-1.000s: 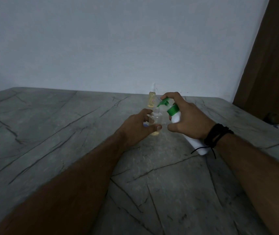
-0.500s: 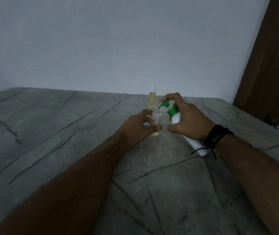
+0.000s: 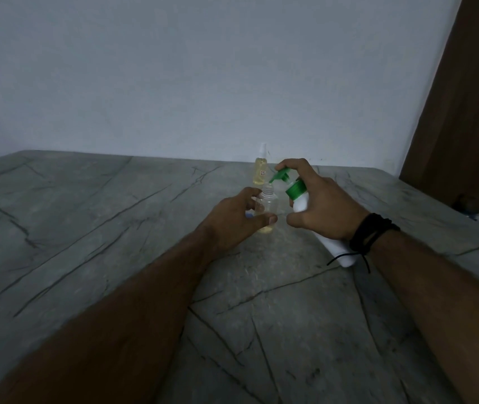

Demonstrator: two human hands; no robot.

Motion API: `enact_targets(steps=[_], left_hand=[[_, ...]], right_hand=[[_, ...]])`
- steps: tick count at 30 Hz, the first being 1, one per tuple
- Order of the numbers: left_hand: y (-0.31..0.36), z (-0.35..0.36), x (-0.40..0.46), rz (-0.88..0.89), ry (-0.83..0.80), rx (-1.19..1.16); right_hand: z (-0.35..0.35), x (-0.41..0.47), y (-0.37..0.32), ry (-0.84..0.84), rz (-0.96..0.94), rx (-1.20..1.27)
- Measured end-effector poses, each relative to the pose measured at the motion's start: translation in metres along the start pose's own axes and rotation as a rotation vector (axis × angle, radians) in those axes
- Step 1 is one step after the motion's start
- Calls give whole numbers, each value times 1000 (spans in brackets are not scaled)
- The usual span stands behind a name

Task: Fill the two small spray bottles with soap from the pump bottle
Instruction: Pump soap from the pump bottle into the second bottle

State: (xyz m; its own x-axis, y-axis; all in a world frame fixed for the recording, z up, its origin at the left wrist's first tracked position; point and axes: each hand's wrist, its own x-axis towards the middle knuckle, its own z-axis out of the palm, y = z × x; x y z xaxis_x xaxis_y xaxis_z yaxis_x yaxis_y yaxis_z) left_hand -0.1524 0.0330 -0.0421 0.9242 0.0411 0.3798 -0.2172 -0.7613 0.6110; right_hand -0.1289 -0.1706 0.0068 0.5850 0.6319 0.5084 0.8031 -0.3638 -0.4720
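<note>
From my feed I see the left hand (image 3: 238, 217) curled around the open spray bottle (image 3: 267, 209), thumb in front and fingers behind, so much of the clear body is masked and I can only make out a shallow yellowish layer at its base, standing on the grey stone table (image 3: 116, 228). Its neck is uncapped, and I cannot find the removed spray head anywhere in the dim light. The right hand (image 3: 322, 205) wraps the white pump bottle (image 3: 301, 204), tilted with the green pump head (image 3: 280, 175) leaning toward the open neck; the nozzle tip sits just above that neck, though I cannot tell whether soap is coming out. A finger lies over the top of the pump, and the palm and wrist hide most of the bottle's middle, leaving only the green collar, a patch of white shoulder and the bottom end poking out below a black cord wristband (image 3: 371, 234). Behind the hands stands the second spray bottle (image 3: 260, 170), capped and yellow inside, its label too small to read and its right edge partly covered by the pump nozzle. At the far right edge something pale and patterned is cut off beside the brown door (image 3: 465, 112).
</note>
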Motion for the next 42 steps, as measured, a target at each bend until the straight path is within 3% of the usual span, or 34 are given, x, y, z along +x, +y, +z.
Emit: enact_targets(steps=[42], left_hand=[[4,-1,-1,-46,-20,1]], right_hand=[[0,2,4,-2,22,5]])
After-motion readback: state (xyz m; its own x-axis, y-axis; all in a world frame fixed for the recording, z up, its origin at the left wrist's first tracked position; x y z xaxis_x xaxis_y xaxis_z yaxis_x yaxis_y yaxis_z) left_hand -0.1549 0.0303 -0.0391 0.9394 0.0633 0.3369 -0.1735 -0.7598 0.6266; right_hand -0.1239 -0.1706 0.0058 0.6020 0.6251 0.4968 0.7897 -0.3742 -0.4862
